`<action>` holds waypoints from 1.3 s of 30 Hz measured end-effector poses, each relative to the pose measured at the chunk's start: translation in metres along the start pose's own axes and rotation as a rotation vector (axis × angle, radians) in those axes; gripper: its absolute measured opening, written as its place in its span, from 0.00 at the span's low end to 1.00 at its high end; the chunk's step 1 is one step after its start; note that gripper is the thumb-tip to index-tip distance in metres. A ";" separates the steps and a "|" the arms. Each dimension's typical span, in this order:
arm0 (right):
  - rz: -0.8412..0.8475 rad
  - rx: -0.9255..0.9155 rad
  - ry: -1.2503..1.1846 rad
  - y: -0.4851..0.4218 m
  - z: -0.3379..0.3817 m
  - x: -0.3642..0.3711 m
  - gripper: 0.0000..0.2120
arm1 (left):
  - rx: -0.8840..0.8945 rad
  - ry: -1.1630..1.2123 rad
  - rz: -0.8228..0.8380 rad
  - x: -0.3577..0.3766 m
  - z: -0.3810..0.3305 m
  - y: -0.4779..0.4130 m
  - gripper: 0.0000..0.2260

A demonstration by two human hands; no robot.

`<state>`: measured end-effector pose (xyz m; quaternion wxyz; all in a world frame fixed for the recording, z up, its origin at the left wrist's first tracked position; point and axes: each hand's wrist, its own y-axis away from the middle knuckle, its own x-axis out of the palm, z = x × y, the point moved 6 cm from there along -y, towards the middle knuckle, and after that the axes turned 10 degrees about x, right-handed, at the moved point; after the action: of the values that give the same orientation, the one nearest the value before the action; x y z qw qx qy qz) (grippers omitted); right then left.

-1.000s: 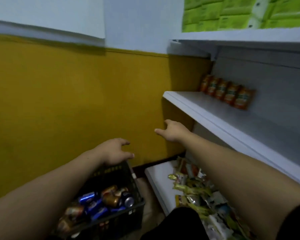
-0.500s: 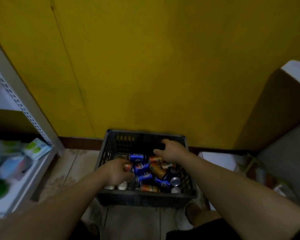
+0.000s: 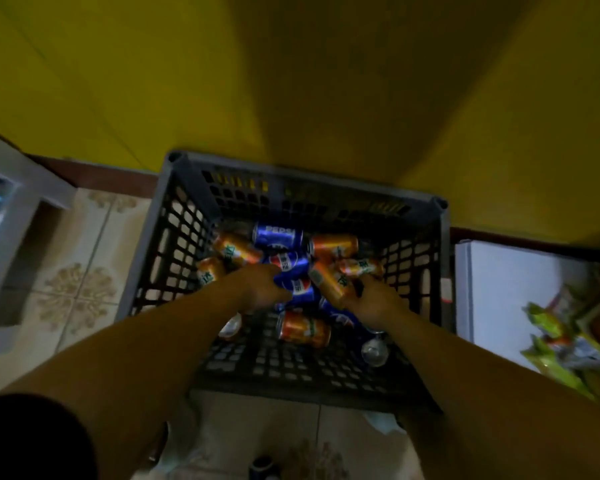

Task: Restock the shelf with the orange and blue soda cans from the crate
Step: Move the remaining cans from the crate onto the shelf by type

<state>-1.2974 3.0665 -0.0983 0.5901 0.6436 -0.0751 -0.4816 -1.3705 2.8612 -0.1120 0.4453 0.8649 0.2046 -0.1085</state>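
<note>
Both my arms reach down into the dark crate [image 3: 187, 216] at the middle of the frame, where orange and blue cans lie jumbled. My left hand [image 3: 262, 287] curls around a blue can [image 3: 300, 289]. My right hand [image 3: 374, 303] grips an orange can [image 3: 329, 282], tilted. Another orange can [image 3: 303, 329] lies below them on the crate floor.

left hand [image 3: 264, 287] fingers hidden among cans [image 3: 293, 271]; snack packets [image 3: 565, 344] blurred, cut off right
</note>
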 end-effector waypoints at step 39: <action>-0.894 -0.634 -1.079 0.482 -0.083 -0.193 0.41 | 0.974 0.245 -0.216 0.022 -0.373 0.338 0.42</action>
<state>-1.1124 3.1108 0.3918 0.3772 0.0889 0.0566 -0.9201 -1.1963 2.9954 0.3414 -0.0502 0.9523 0.2692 -0.1346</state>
